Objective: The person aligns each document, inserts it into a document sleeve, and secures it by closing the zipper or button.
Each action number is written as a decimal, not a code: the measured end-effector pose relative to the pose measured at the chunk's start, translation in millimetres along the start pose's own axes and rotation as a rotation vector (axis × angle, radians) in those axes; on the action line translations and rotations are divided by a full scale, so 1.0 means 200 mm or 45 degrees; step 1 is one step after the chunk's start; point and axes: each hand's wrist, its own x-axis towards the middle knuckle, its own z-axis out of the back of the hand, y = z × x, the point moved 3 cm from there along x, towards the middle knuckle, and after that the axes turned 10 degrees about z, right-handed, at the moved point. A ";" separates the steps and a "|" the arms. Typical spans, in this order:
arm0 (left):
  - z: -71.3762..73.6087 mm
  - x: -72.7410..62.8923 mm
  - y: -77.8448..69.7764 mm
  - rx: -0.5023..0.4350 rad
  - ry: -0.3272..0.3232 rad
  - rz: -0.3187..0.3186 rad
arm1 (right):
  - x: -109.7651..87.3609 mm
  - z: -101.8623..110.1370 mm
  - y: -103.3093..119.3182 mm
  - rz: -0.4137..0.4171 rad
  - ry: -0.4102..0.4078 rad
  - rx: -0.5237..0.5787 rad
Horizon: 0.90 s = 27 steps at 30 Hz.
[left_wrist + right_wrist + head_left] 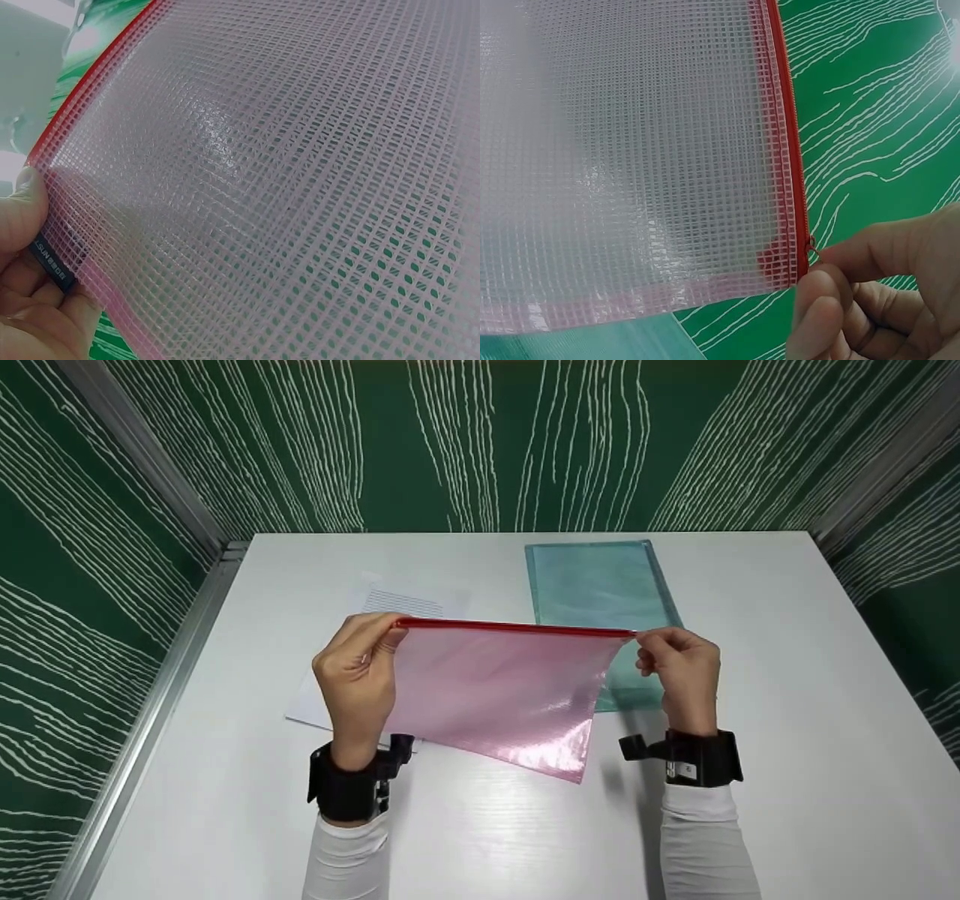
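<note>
A pink translucent mesh zipper pouch (495, 682) hangs between both hands above the table, its red zipper edge stretched almost level at the top. My left hand (358, 682) pinches the pouch's upper left corner. In the left wrist view, a dark label (52, 262) sticks out beside the fingers there. My right hand (684, 671) pinches the other end of the zipper. The right wrist view shows thumb and finger at the small zipper pull (811, 244), which sits at the zipper's end. The pouch's lower right corner dips lowest and shines with glare.
A teal zipper pouch (600, 585) lies on the white table (787, 660) at the back, partly behind the pink one. White paper sheets with printed lines (405, 601) lie at the left, partly covered by the left hand and pouch. Green patterned walls (517, 450) enclose the table.
</note>
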 end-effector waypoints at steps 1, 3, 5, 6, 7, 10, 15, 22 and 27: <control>0.00 0.00 0.00 -0.002 -0.001 0.000 | 0.00 0.00 0.00 -0.002 0.000 -0.001; 0.00 0.00 0.00 0.000 0.003 0.000 | 0.00 0.00 0.00 -0.006 -0.002 -0.006; 0.00 0.00 0.00 0.003 0.005 -0.001 | 0.01 0.01 0.00 -0.011 -0.008 -0.011; 0.00 0.00 0.00 0.003 0.005 0.000 | 0.01 0.01 0.00 -0.015 -0.011 -0.012; 0.00 0.00 0.00 0.001 0.005 0.000 | 0.01 0.01 0.00 -0.017 -0.013 -0.015; 0.00 0.00 0.00 -0.001 0.005 -0.002 | 0.01 0.01 0.00 -0.015 -0.019 -0.012; 0.01 0.01 -0.01 0.001 -0.009 -0.003 | 0.01 0.03 0.00 -0.002 -0.026 -0.002; 0.01 0.01 -0.06 0.011 -0.001 0.012 | 0.01 0.04 -0.01 -0.010 -0.039 -0.005; 0.01 0.02 -0.12 0.012 -0.002 0.013 | 0.01 0.03 -0.01 -0.014 -0.040 -0.026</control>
